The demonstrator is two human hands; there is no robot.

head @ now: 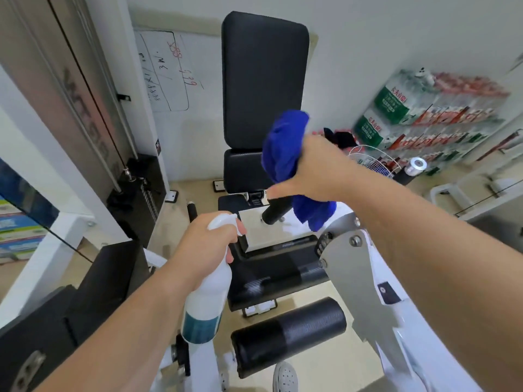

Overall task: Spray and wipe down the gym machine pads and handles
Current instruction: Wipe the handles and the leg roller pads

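Observation:
My left hand grips the neck of a white spray bottle with a teal label, a finger at its trigger, nozzle facing the machine. My right hand holds a bunched blue cloth in the air in front of the tall black back pad. Below it lie the small black lower-back pad, a black handle grip under the cloth's hanging end, and the black seat pad. A black roller pad sits nearest me.
The machine's white and grey metal arm runs under my right forearm. A weight stack and cables stand at left, with a whiteboard on the wall. Packs of bottled water and a fan fill the right.

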